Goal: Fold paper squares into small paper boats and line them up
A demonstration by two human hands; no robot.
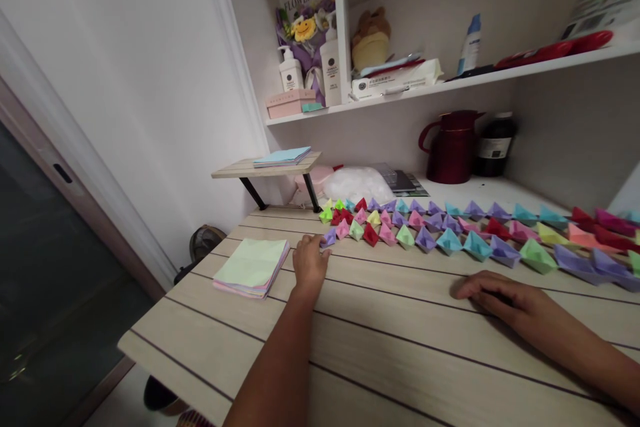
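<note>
The left hand has its fingertips at a purple boat, the leftmost in the near row; whether it grips the boat is hard to tell. Rows of colourful paper boats stretch right across the far side of the wooden table. The right hand rests nearer than the rows, fingers loosely bent. Left of the left hand lies a paper stack, green on top. Farther back, a small stand bears blue-topped sheets. At far right, a red jug stands beside a black bottle.

Both forearms and the fingers are bare
</note>
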